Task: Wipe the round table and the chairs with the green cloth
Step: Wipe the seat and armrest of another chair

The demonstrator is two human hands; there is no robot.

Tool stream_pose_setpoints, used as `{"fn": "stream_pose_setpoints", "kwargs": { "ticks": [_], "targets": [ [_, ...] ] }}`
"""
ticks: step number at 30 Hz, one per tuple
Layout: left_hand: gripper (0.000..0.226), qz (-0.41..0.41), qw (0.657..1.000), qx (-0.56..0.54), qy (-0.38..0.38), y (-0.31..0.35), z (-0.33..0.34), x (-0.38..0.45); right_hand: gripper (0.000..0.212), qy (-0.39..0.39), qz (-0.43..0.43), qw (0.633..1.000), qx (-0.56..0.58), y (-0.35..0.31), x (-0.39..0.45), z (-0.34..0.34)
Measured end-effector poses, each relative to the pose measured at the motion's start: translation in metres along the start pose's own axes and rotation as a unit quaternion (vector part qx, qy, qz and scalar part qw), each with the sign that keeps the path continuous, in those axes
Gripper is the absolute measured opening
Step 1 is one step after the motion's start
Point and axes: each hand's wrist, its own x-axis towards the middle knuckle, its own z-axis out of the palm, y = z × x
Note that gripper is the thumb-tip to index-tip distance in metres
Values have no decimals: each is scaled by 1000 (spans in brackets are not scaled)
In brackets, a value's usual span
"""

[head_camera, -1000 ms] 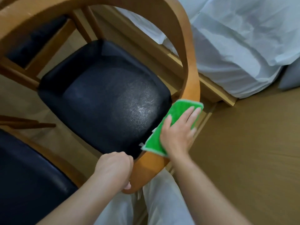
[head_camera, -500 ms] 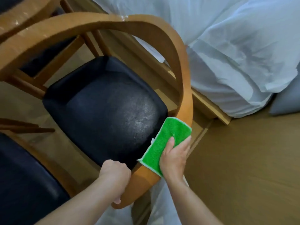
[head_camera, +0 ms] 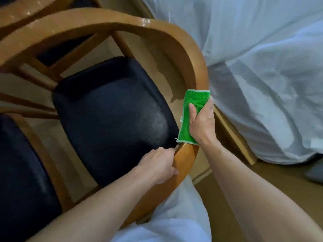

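My right hand has slid green cloth back up chair's curved rail, fingers wrapped round both. Left hand still grips rail's lower end. Rail pass continuing; seat unwiped, I judge.

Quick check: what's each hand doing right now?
Left hand: grips the chair's wooden armrest.
Right hand: holds the green cloth wrapped over the armrest, thumb on top.
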Motion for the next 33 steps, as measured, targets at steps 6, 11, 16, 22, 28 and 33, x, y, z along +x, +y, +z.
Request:
{"fn": "stream_pose_setpoints", "kwargs": {
  "ticks": [6, 11, 16, 22, 28, 33],
  "targets": [
    [30, -68, 997, -9, -31, 28, -15, 18, 34, 4, -104, 994, 41, -33, 80, -19],
    [33, -116, 991, -35, -64, 37, -22, 18, 37, -137, -56, 980, 132, -60, 133, -26],
    [35, -123, 989, -59, -50, 37, -17, 18, 48, -140, 90, 958, 235, -15, 79, -21],
    [30, -105, 992, -58, -34, 28, -13, 24, 44, -128, 154, 958, 207, 27, -8, -9],
    [47, -142, 985, -65, -76, 28, -7, 29, 46, -102, 70, 984, 131, -25, 70, -28],
    [42, -167, 977, -77, -103, 33, -17, 32, 38, -288, 27, 952, 104, -106, 182, -24]
  ]
}}
